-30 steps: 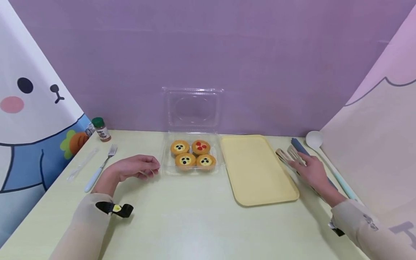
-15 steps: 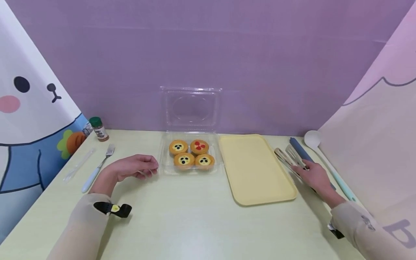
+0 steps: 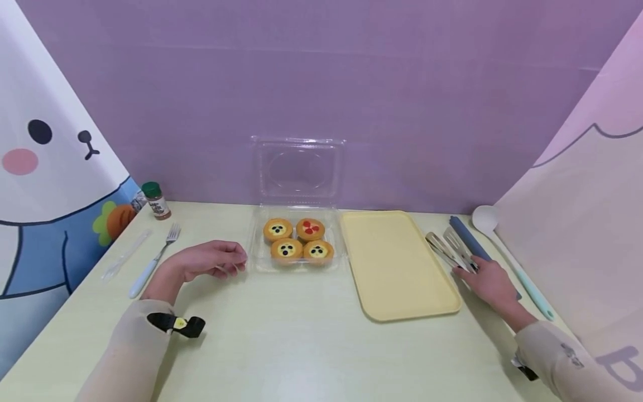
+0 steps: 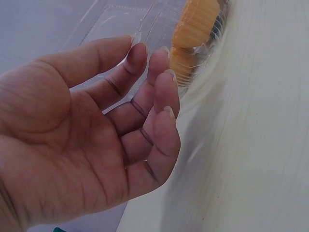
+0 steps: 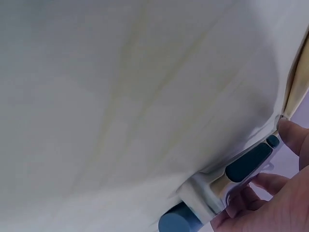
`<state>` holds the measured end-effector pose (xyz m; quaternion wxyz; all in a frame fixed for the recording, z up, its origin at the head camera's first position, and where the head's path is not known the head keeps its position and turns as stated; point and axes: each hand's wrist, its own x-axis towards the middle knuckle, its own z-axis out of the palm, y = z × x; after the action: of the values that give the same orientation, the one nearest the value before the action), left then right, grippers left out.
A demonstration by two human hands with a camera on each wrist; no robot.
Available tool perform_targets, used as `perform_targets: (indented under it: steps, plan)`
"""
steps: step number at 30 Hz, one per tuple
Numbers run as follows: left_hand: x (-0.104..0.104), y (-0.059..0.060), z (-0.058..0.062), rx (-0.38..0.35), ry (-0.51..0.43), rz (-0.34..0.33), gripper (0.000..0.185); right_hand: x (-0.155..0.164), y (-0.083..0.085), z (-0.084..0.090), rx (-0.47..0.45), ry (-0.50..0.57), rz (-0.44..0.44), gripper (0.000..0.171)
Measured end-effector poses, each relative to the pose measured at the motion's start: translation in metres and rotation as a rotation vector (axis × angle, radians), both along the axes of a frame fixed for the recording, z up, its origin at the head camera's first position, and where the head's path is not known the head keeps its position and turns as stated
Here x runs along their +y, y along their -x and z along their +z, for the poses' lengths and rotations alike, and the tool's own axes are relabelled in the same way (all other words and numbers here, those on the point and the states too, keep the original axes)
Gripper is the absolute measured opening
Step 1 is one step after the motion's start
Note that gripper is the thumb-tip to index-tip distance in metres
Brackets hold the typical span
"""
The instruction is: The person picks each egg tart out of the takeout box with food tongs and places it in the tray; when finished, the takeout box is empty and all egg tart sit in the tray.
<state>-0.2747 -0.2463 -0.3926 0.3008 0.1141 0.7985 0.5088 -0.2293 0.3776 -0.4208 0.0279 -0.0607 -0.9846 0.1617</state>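
My right hand [image 3: 492, 285] grips a pair of metal tongs [image 3: 447, 251] at the right edge of the yellow tray [image 3: 402, 268]. In the right wrist view, the thumb and fingers lie around the tongs' handle with dark blue pads [image 5: 248, 162]. My left hand [image 3: 211, 261] hovers beside a clear plastic clamshell box [image 3: 258, 262], its fingers loosely curled. In the left wrist view, its thumb and index fingertips come close to the box's edge; whether they touch cannot be told. Several small tarts [image 3: 286, 248] sit in the box, one topped red, others with dark dots. The lid [image 3: 300, 170] stands up.
A blue rod [image 3: 469, 237] and a white ladle-like spoon [image 3: 484, 218] with a mint handle lie right of the tongs. At the left are a fork [image 3: 156, 259], a clear plastic wrapped item [image 3: 125, 257] and a green-capped spice jar [image 3: 157, 201]. Printed curtains surround the table.
The right hand has moved slightly back towards me along the tongs, and its fingers have closed on their handle. The left hand stays in place.
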Motion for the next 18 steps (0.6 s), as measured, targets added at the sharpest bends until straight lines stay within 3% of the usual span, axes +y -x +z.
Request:
perform_targets:
  steps: [7,14,18]
  plan:
    - [-0.0015,-0.001,-0.0001,0.003,0.009,0.002,0.033,0.0011,-0.0024,-0.0045,-0.004,-0.014,-0.013,0.07]
    - [-0.0011,-0.0009,-0.0004,0.012,0.015,0.006,0.034,0.0018,-0.0069,-0.0026,-0.068,-0.038,-0.074,0.08]
    - [-0.0004,-0.0008,-0.0009,0.011,0.016,0.009,0.033,0.0012,-0.0089,0.0021,-0.097,-0.025,-0.102,0.076]
